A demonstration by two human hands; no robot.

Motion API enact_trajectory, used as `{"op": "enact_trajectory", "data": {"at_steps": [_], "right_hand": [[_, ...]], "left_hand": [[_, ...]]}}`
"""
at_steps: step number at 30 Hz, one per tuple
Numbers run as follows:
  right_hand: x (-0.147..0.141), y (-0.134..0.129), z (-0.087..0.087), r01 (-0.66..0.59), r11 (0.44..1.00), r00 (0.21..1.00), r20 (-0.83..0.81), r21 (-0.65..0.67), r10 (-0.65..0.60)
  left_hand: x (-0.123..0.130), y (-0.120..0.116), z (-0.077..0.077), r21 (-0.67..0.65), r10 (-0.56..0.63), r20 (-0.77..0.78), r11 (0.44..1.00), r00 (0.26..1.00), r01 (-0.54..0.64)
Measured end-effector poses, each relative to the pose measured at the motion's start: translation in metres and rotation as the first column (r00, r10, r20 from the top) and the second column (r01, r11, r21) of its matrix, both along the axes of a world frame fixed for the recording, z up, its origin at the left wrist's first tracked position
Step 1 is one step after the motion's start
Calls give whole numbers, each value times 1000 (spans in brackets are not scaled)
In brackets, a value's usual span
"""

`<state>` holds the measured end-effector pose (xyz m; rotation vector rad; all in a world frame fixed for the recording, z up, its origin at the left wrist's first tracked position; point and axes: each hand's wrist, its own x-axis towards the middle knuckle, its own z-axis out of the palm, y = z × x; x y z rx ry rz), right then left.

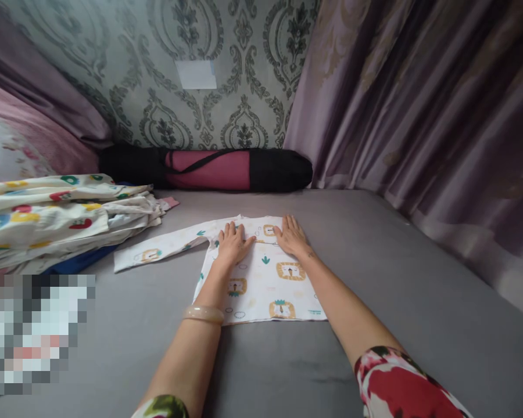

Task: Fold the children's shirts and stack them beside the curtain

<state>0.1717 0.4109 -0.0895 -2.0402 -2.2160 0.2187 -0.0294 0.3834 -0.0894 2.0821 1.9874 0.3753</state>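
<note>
White with printed animal faces, a long-sleeved shirt (261, 297) lay spread on the grey sheet (418, 278), one sleeve stretched out to the left. The left hand (234, 241) rested on its upper part, grip open and fingers extended; the right hand (293, 237), also open, lay flat by the top right corner. Heaped clothes (74, 212) sat to the left, and a black-and-maroon bag (218, 169) lay beyond, before the patterned wall (244, 75).
</note>
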Motion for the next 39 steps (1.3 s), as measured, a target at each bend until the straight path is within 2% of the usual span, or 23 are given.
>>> {"op": "enact_trajectory", "data": {"at_steps": [4, 8, 10, 14, 17, 20, 22, 25, 27, 30, 34, 39], "right_hand": [[-4, 1, 11, 10, 998, 1000, 6, -54, -10], [-22, -3, 19, -76, 997, 997, -12, 5, 76], [-33, -7, 16, -130, 991, 991, -36, 6, 130], [-43, -11, 4, -134, 991, 991, -30, -17, 133], [-42, -11, 3, -129, 991, 992, -16, -27, 129], [-45, -11, 13, -112, 990, 994, -5, -86, 112], [-53, -12, 21, -126, 988, 992, -4, -85, 126], [-74, -15, 26, -244, 969, 969, -35, -32, 243], [-87, -17, 23, -324, 945, 945, -66, -44, 321], [-99, -19, 13, -348, 934, 936, -77, -77, 343], [-100, -18, 8, -341, 937, 939, -59, -69, 338], [-110, -16, 26, -315, 933, 949, -82, -176, 305]], "left_hand": [[-1, 1, 1, -8, -2, -1, 1000, 1000, 2], [-2, 2, 0, 22, 8, 1, 1000, 1000, -8], [-3, 3, -2, 56, 18, 12, 998, 1000, -19], [-6, 4, 0, 98, -9, 39, 995, 999, 5], [-11, 4, 12, 86, -39, 79, 996, 996, 32], [-24, 2, 34, 22, -42, 176, 999, 984, 39], [-37, -1, 48, -2, 14, 252, 1000, 968, -14], [-62, -5, 62, 32, 137, 296, 988, 945, -153], [-77, -7, 64, 45, 215, 284, 970, 934, -237], [-91, -8, 59, -3, 307, 258, 948, 916, -317], [-92, -8, 55, -50, 337, 246, 941, 909, -335], [-85, -9, 61, -95, 315, 250, 949, 915, -301]]}}
